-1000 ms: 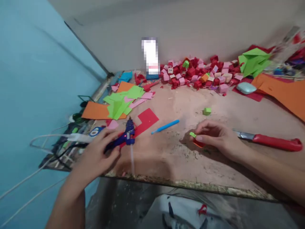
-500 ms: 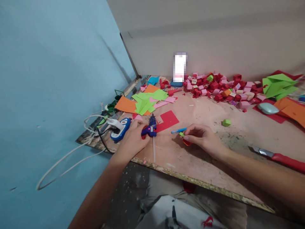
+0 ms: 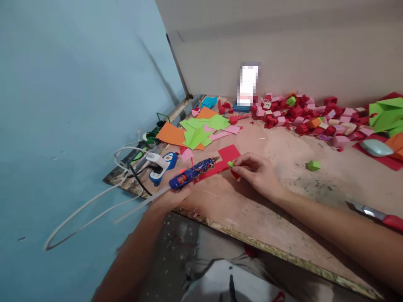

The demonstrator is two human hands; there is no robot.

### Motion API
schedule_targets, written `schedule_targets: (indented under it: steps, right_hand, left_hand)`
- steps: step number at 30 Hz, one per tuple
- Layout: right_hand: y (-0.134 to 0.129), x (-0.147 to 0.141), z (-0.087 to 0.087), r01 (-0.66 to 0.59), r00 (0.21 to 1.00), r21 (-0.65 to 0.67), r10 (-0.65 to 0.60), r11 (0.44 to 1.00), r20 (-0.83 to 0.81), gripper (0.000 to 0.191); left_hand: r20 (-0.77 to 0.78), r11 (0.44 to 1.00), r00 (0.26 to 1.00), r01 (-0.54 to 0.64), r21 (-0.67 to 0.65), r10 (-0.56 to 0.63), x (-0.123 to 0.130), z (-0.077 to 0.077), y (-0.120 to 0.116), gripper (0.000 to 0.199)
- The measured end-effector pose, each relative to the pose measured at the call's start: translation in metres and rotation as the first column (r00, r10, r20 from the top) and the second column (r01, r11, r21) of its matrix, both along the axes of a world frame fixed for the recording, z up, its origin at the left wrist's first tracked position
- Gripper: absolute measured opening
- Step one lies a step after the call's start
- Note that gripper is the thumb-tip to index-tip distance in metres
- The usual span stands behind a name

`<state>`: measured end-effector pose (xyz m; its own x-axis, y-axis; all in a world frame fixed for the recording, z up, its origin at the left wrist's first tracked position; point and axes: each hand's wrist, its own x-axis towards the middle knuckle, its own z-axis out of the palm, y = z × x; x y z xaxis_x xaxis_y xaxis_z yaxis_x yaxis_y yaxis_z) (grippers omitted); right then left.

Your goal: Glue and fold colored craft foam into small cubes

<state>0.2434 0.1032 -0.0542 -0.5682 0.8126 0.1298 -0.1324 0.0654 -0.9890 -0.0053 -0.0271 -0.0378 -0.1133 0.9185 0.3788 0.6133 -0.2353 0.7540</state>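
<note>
Left hand [image 3: 176, 196]: wrapped round a blue plastic glue gun [image 3: 189, 174], most of its fingers hidden behind the gun's body
Nozzle: metal, aimed toward the right hand [image 3: 260, 175], with a gap between
Glue stick [image 3: 143, 204]: long, translucent, white, jutting from the gun's rear
Right hand: apart from the left, thumb and fingers pinched on a tiny lime-green piece [image 3: 231, 164]
Under those fingertips: a small red-orange bit [image 3: 235, 173]; cannot tell whether it is joined to the green
Red sheet [image 3: 228, 153]: flat, notched, behind the nozzle and the pinched piece
Blue-and-white power adapter [image 3: 163, 168]: left of the gun, a white plug [image 3: 155, 160] in it
Loose lime-green block [image 3: 313, 165]: alone on the wooden tabletop [image 3: 283, 147], right of the right hand
Red-handled knife [image 3: 393, 221]: at the right edge, partly out of view
Paper scraps [image 3: 197, 135]: green, orange and pink, overlapping behind the gun
Back edge: a lit phone [image 3: 248, 86] leaning upright, beside a heap of red and pink blocks [image 3: 297, 113]
</note>
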Motion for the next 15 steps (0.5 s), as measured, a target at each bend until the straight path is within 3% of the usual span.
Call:
schedule_targets:
  steps: [8,11,15]
  right_hand:
    - [-0.001,0.005,-0.005,-0.002,0.997,0.17,-0.01,0.985,0.07,0.008]
    - [-0.001,0.004,-0.005,-0.012,0.998,0.183,0.001,0.983,0.058,0.008]
    - [-0.003,0.004,-0.002,-0.015,0.997,0.191,0.0,0.981,0.081,0.009]
  left_hand:
    - [0.048,0.95,0.961,0.277,-0.143,-0.273,-0.003,-0.003,-0.003,0.022]
    - [0.115,0.939,0.952,0.3,-0.167,-0.283,-0.005,-0.008,-0.004,0.026]
    - [0.108,0.957,0.976,0.208,-0.201,-0.19,-0.006,-0.013,-0.009,0.033]
